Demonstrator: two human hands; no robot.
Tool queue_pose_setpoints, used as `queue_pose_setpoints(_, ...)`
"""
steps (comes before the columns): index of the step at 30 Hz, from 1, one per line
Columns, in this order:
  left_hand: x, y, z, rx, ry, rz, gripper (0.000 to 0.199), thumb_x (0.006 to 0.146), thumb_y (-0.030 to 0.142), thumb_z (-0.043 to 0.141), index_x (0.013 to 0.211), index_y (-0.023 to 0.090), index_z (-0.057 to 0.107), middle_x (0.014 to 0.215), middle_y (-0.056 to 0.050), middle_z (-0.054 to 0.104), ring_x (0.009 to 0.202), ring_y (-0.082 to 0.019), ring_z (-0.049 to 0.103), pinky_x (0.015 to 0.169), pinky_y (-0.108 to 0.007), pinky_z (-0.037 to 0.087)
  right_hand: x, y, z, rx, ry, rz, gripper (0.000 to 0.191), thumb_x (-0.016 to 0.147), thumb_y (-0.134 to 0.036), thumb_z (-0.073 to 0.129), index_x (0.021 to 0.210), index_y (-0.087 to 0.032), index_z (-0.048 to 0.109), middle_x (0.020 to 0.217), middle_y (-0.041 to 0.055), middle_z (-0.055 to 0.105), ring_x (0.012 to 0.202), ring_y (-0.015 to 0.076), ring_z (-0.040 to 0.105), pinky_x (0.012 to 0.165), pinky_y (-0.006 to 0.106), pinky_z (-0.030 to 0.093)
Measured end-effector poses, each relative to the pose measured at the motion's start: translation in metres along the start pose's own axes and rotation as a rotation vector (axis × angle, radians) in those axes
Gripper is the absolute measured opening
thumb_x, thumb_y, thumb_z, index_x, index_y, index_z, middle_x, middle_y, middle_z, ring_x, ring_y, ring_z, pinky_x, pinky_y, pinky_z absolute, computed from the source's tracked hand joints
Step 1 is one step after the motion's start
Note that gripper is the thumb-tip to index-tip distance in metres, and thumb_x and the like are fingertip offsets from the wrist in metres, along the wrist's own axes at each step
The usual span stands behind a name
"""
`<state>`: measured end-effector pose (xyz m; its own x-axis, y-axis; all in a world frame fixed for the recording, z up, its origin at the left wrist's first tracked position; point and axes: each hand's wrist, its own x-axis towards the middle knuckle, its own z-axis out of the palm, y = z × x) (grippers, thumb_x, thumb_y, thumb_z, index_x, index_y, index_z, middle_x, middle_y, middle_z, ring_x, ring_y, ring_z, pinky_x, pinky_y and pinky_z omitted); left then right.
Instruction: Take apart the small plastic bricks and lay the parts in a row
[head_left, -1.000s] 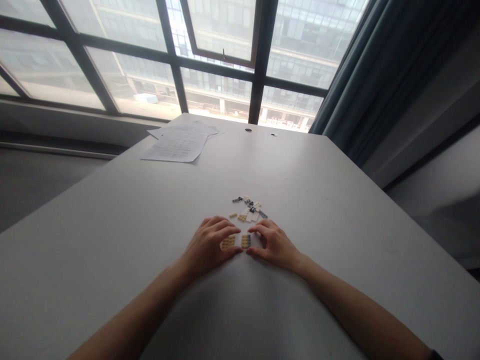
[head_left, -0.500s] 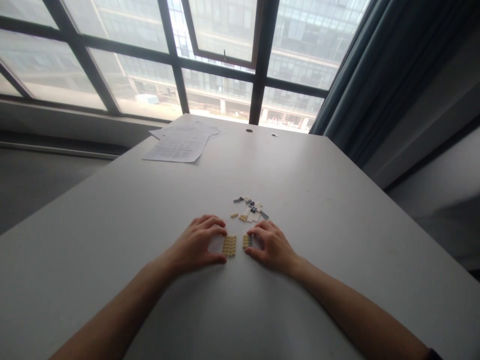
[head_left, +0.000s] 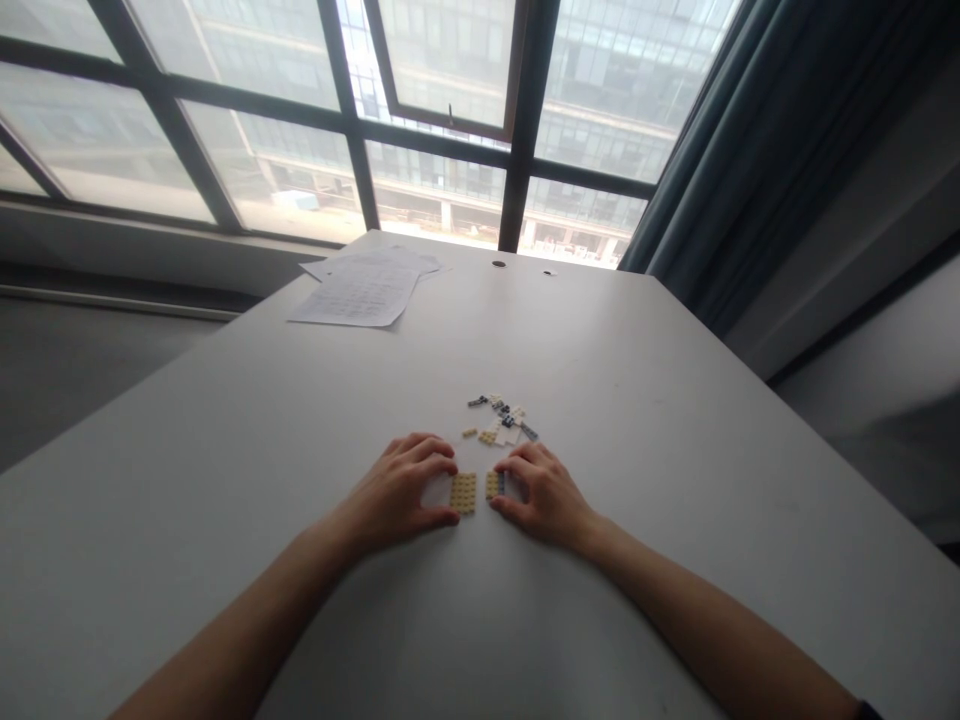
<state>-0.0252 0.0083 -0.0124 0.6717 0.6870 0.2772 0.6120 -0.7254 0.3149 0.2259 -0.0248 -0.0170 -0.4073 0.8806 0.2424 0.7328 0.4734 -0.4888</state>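
My left hand (head_left: 411, 484) has its thumb and fingers closed on the near and far edges of a tan studded building-brick plate (head_left: 464, 493). Across a narrow gap, my right hand (head_left: 546, 492) pinches a smaller brick plate (head_left: 494, 485), tan on its left side and grey-blue on its right. Both plates are at the white tabletop, studs up, and do not touch each other. Just beyond the hands lies a loose pile of small bricks (head_left: 508, 421) in white, grey and tan. A short tan brick (head_left: 469, 433) sits at the pile's left.
Printed paper sheets (head_left: 358, 296) overlap at the table's far left corner. Two round holes, one of them a dark hole (head_left: 499, 264), pierce the white table (head_left: 585, 370) near its far edge. Windows stand behind it, with a dark blue curtain (head_left: 697, 170) on the right.
My left hand has shifted slightly right with the tan plate, narrowing the gap between the two plates. My right hand is nearly still.
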Motion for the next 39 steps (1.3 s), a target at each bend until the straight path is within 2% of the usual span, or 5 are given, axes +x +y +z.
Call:
queue_pose_setpoints(8, 0.001, 0.008, 0.003, 0.005, 0.019, 0.012, 0.061, 0.068, 0.055, 0.07, 0.117, 0.023, 0.056, 0.123, -0.01, 0.057, 0.118, -0.029, 0.046, 0.099, -0.044, 0.035, 0.0, -0.001, 0.0, 0.004, 0.003, 0.001, 0.038, 0.076, -0.037, 0.07, 0.109, -0.022, 0.062, 0.105, 0.0064, 0.059, 0.102, 0.0227, 0.05, 0.093, 0.038, 0.042)
queue_pose_setpoints(18, 0.005, 0.015, 0.007, 0.004, -0.007, 0.033, 0.047, 0.073, 0.048, 0.068, 0.112, 0.025, 0.059, 0.121, -0.008, 0.058, 0.119, -0.028, 0.045, 0.1, -0.044, 0.034, -0.001, -0.001, 0.003, -0.003, 0.01, -0.002, 0.037, 0.076, -0.038, 0.07, 0.108, -0.022, 0.062, 0.106, 0.0063, 0.058, 0.103, 0.023, 0.05, 0.093, 0.039, 0.041)
queue_pose_setpoints(30, 0.006, 0.018, 0.006, -0.011, 0.006, 0.035, 0.04, 0.075, 0.043, 0.067, 0.11, 0.024, 0.06, 0.118, -0.008, 0.059, 0.116, -0.028, 0.047, 0.098, -0.043, 0.036, -0.001, -0.001, 0.001, -0.005, 0.008, 0.001, 0.036, 0.077, -0.038, 0.069, 0.109, -0.023, 0.062, 0.106, 0.0062, 0.058, 0.103, 0.0229, 0.05, 0.093, 0.039, 0.041)
queue_pose_setpoints(35, 0.005, 0.018, 0.006, -0.011, -0.009, 0.036, 0.048, 0.074, 0.046, 0.067, 0.115, 0.023, 0.057, 0.121, -0.009, 0.058, 0.118, -0.028, 0.046, 0.099, -0.043, 0.035, -0.002, -0.001, 0.002, -0.003, 0.018, -0.001, 0.039, 0.075, -0.038, 0.072, 0.109, -0.023, 0.062, 0.106, 0.0062, 0.058, 0.103, 0.023, 0.05, 0.093, 0.039, 0.041)
queue_pose_setpoints(39, 0.004, 0.016, 0.007, -0.016, 0.026, 0.026, 0.051, 0.076, 0.048, 0.066, 0.119, 0.023, 0.056, 0.122, -0.01, 0.057, 0.118, -0.028, 0.047, 0.099, -0.044, 0.037, -0.002, 0.0, 0.001, 0.056, 0.03, 0.015, 0.038, 0.077, -0.041, 0.07, 0.11, -0.023, 0.062, 0.105, 0.0062, 0.059, 0.103, 0.0223, 0.052, 0.093, 0.038, 0.042)
